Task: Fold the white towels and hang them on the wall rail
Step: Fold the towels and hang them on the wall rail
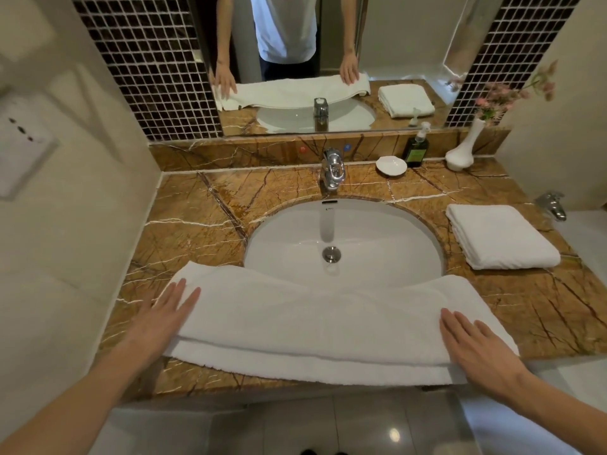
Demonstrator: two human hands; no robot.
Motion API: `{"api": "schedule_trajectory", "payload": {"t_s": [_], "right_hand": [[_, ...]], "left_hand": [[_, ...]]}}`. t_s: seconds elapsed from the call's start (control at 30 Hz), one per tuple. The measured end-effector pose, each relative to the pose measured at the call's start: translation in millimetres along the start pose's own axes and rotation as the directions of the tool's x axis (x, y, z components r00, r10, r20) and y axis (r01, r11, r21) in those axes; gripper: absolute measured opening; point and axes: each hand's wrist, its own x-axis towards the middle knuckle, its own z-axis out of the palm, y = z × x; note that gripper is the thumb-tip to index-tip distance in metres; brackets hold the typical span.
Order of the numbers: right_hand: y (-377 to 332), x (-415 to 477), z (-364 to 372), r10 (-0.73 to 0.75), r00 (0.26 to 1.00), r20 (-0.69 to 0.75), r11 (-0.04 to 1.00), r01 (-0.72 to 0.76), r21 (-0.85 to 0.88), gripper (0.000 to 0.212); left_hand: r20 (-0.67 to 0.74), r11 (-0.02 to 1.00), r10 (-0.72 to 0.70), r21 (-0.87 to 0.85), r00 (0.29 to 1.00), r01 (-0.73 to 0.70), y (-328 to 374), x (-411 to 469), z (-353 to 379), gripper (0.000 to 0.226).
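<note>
While both hands lie flat with the fingers stretched out, a long white towel [312, 326] is spread along the front edge of the counter [197, 218], just in front of the sink [345, 244]. The towel is folded lengthwise, so that an upper layer lies on a lower layer, and the lower layer shows as a strip along the near side. Its far edge sags a little over the front rim of the sink. The left hand [164, 315] presses with an open palm on the left end of the towel, to the front left of the sink, and grips nothing. The right hand [476, 349] rests in the same open way on the right end of the towel, to the front right of the sink. A second towel [502, 236], already folded into a thick rectangle, lies on the counter just to the right of the sink, apart from the long one. Behind the sink stands the tap [332, 170], and to the right of the tap there are a small white dish [391, 166], a dark soap bottle [416, 149] and a white vase [463, 149] with pink flowers. The mirror [394, 44] above the sink shows both towels and both hands again.
</note>
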Motion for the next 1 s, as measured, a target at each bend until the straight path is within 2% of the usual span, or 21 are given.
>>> {"api": "schedule_trajectory", "payload": {"t_s": [0.17, 0.23, 0.3, 0.33, 0.37, 0.43, 0.53, 0.6, 0.67, 0.77, 0.87, 1.0], "right_hand": [[-2, 16, -11, -0.094, 0.993, -0.073, 0.995, 0.09, -0.046, 0.075], [-7, 19, -21, -0.126, 0.98, -0.155, 0.991, 0.118, -0.06, 0.058], [-12, 25, -29, -0.142, 0.961, -0.235, 0.99, 0.132, -0.056, 0.05], [-17, 28, -33, -0.137, 0.954, -0.265, 0.991, 0.129, -0.045, 0.049], [-21, 33, -36, -0.13, 0.947, -0.295, 0.991, 0.126, -0.034, 0.049], [-33, 42, -39, -0.111, 0.939, -0.325, 0.994, 0.113, -0.013, 0.043], [-53, 58, -46, -0.071, 0.943, -0.326, 0.996, 0.084, 0.026, 0.033], [-72, 67, -55, -0.051, 0.938, -0.342, 0.994, 0.082, 0.075, 0.023], [-92, 75, -63, -0.061, 0.929, -0.366, 0.987, 0.11, 0.117, 0.014], [-117, 84, -68, -0.116, 0.919, -0.377, 0.972, 0.183, 0.149, 0.012], [-133, 87, -64, -0.162, 0.924, -0.345, 0.972, 0.21, 0.107, 0.025], [-141, 84, -56, -0.136, 0.918, -0.373, 0.977, 0.186, 0.102, 0.039]], "left_hand": [[0.15, 0.993, 0.09, -0.093, 0.985, -0.076, -4, -9, -2, 0.093], [0.126, 0.95, 0.096, -0.308, 0.987, -0.053, -8, -7, -1, 0.075], [-0.047, 0.77, -0.028, -0.638, 0.998, -0.008, -6, 2, 0, 0.05], [-0.118, 0.666, -0.15, -0.746, 0.982, 0.012, -4, 7, -1, 0.041], [-0.133, 0.611, -0.267, -0.789, 0.954, 0.062, -2, 14, -3, 0.034], [-0.062, 0.623, -0.398, -0.751, 0.915, 0.22, -3, 30, -14, 0.031], [0.133, 0.688, -0.422, -0.597, 0.897, 0.413, -8, 47, -31, 0.042], [0.196, 0.729, -0.406, -0.519, 0.893, 0.446, -9, 57, -39, 0.045], [0.262, 0.711, -0.38, -0.53, 0.887, 0.461, -9, 63, -43, 0.053], [0.322, 0.701, -0.329, -0.546, 0.888, 0.458, -17, 66, -46, 0.067], [0.358, 0.708, -0.313, -0.529, 0.879, 0.468, -24, 65, -46, 0.081], [0.369, 0.706, -0.323, -0.52, 0.872, 0.481, -19, 57, -50, 0.086]]}}
